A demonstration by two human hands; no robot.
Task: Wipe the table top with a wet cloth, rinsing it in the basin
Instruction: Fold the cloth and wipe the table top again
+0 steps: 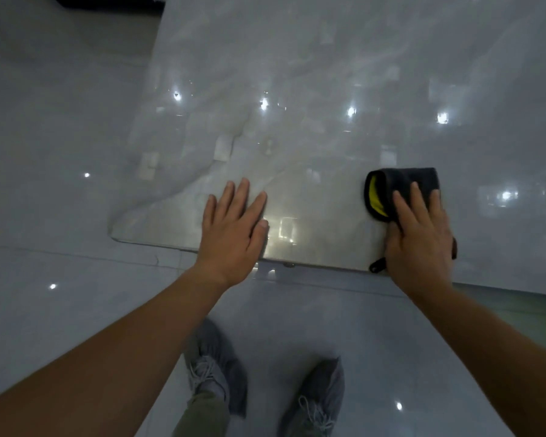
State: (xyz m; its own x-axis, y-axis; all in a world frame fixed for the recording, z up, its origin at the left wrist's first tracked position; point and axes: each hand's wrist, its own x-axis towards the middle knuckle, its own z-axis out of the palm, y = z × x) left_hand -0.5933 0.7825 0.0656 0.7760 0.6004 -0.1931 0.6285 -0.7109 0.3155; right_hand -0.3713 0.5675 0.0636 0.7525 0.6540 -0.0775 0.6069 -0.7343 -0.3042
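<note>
A glossy pale marble table top (328,89) fills the upper right of the head view, its near edge running across the middle. A folded dark grey cloth (397,181) with a yellow inner side lies near that edge. My right hand (420,234) presses flat on the cloth, fingers spread over it; a small dark loop of the cloth sticks out at the table edge. My left hand (234,231) rests flat on the bare table top to the left, fingers apart and holding nothing. No basin is in view.
The table's rounded near-left corner (117,234) is left of my left hand. A shiny pale tiled floor (44,216) surrounds the table. My two grey shoes (265,392) stand on the floor just below the table edge. Ceiling lights reflect on the table top.
</note>
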